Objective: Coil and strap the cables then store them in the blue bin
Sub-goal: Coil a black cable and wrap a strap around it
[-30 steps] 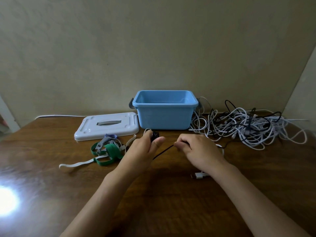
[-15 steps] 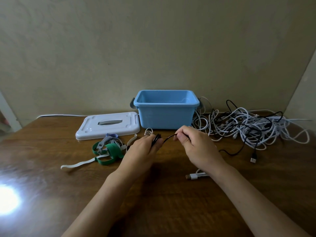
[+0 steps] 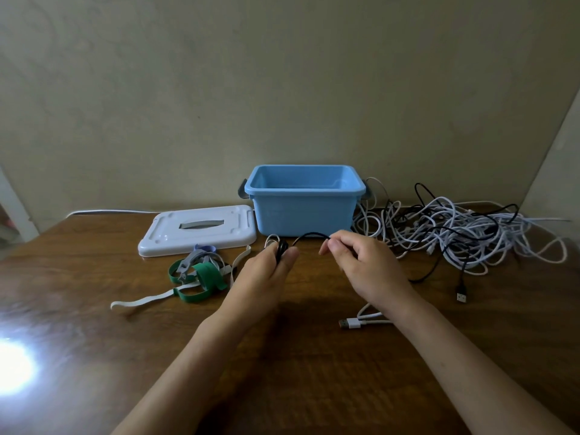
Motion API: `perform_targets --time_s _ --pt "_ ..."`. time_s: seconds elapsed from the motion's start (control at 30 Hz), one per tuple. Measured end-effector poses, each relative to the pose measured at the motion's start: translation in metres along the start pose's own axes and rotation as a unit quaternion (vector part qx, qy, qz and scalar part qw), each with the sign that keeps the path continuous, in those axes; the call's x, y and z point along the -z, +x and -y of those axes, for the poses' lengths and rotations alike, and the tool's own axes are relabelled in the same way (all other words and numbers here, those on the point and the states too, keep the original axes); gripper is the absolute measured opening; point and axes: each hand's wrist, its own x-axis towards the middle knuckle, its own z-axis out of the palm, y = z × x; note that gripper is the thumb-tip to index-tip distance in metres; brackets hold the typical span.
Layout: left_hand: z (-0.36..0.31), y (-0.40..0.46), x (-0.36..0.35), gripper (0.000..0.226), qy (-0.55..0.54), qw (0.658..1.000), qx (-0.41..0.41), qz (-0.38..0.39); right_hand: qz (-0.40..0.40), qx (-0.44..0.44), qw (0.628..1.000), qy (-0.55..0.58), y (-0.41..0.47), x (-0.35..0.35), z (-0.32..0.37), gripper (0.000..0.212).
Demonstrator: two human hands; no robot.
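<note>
Just below the middle of the frame, the left hand pinches a small gathered bunch of the black cable between thumb and fingers, while the right hand, a little to the right, pinches the same cable further along, so a short arc of it stands up between the two. From the right hand the cable trails off to the right across the tabletop and ends in a black plug lying loose. To my eye this is the coiling step, early on: only a few turns are gathered, and the next move would call for the right hand to bring its length over to the left hand as another loop, then slide back along the slack. Behind the hands, at centre frame, stands the blue bin, open and seemingly with nothing in it. Its white lid lies flat to the left, and a heap of green and white straps sits in front of the lid, within easy reach. At right, a big tangle of cables sprawls beside the bin; the black cable's tail runs close by it and could snag. A white plug lies near the right wrist.
</note>
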Motion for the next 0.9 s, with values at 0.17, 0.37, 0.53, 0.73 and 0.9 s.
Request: perform_targets --time_s 0.17,0.37,0.53,0.73,0.9 --pt "-0.002 0.0 0.001 0.037 -0.093 0.995 0.012 -0.045 0.056 0.045 0.997 0.017 -0.006 -0.01 0.011 0.02" --pt "-0.01 -0.006 -0.004 0.057 -0.126 0.992 0.018 -0.015 0.091 0.068 0.993 0.022 -0.011 -0.021 0.015 0.017" --pt "-0.007 -0.005 -0.007 0.035 -0.118 0.993 0.009 -0.004 0.096 0.082 0.992 -0.004 -0.013 -0.023 0.018 0.024" --pt "-0.006 0.0 0.01 0.049 -0.177 0.974 0.061 -0.126 0.111 0.041 0.992 -0.042 -0.008 -0.012 0.011 0.023" --pt "-0.006 0.003 0.012 0.055 -0.246 0.959 0.054 -0.128 0.179 0.078 0.979 -0.063 -0.012 -0.025 0.017 0.021"
